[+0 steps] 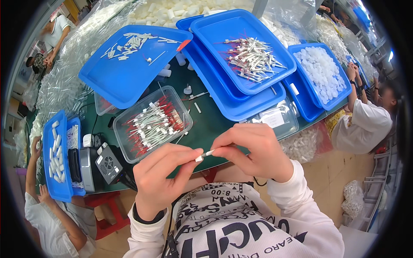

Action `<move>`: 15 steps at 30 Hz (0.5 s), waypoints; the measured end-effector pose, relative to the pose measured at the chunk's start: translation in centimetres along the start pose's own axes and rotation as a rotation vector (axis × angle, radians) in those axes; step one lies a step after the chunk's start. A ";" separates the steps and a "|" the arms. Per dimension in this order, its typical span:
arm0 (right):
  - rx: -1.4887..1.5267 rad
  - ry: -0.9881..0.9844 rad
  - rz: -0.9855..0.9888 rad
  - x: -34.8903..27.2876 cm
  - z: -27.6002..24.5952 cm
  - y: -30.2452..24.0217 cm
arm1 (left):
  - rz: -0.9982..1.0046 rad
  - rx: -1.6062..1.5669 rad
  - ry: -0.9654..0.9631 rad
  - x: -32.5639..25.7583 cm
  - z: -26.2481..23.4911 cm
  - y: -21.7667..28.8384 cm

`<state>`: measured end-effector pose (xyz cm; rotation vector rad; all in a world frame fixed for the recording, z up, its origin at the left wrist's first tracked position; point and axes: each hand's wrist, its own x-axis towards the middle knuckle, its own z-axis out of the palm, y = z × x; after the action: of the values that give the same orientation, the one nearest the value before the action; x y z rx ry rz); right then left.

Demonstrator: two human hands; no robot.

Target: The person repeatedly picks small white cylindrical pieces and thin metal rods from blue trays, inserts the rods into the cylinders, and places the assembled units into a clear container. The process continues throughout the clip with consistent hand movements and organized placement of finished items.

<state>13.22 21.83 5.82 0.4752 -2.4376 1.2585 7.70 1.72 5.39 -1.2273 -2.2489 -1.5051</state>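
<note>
Close to my body, both hands meet over the table's front edge. My left hand (165,174) pinches a small white stick piece with a blocky white end (199,158) between thumb and fingertips. The other end of this thin white piece is pinched by my right hand (254,148); the fingers hide most of it. Just beyond my left hand, a clear plastic box (188,124) holds a heap of white sticks (150,127) with white block ends and thin red strands. A loose white stick (197,107) lies on the green table beside the box.
Stacked blue trays (241,114) carry white sticks with red strands. Another blue tray (124,92) holds scattered white sticks; a right-hand tray (346,88) holds translucent white pieces. A lidded clear box (288,120), a grey-black device (109,165) and co-workers at both sides surround my place.
</note>
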 end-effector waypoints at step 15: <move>-0.131 -0.020 -0.142 0.0 0.1 -0.4 | -0.035 -0.085 -0.038 -0.1 -0.1 -0.1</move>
<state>13.36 21.57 6.06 0.6147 -2.4361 1.0334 7.64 1.59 5.28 -1.2558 -2.2632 -1.6187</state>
